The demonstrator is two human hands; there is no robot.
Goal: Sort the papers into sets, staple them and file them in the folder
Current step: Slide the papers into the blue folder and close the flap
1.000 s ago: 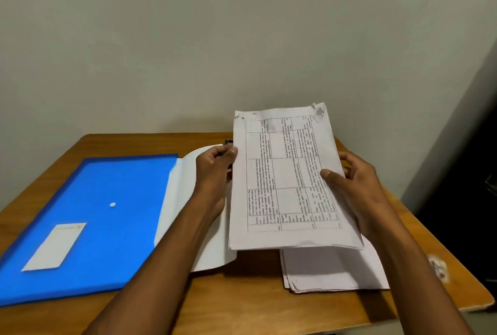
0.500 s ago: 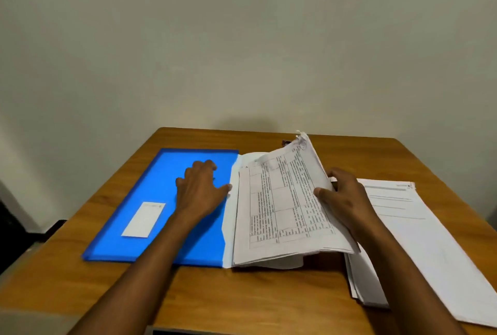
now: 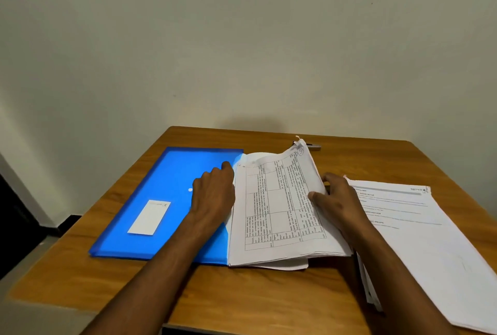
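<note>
Since the earlier frame the printed paper set [image 3: 279, 208] had dropped lower toward the blue folder [image 3: 166, 200]; the right hand [image 3: 338, 203] pinched its edge, and the left hand [image 3: 215, 194] lay beside it, fingers flat on the folder.

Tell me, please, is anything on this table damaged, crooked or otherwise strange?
Yes. The stapled set held by the right hand has a crumpled, torn far corner, near the stapler. Its sheets fan out unevenly at the near edge. The loose pile of papers lies askew and overhangs the table at the near right.
</note>
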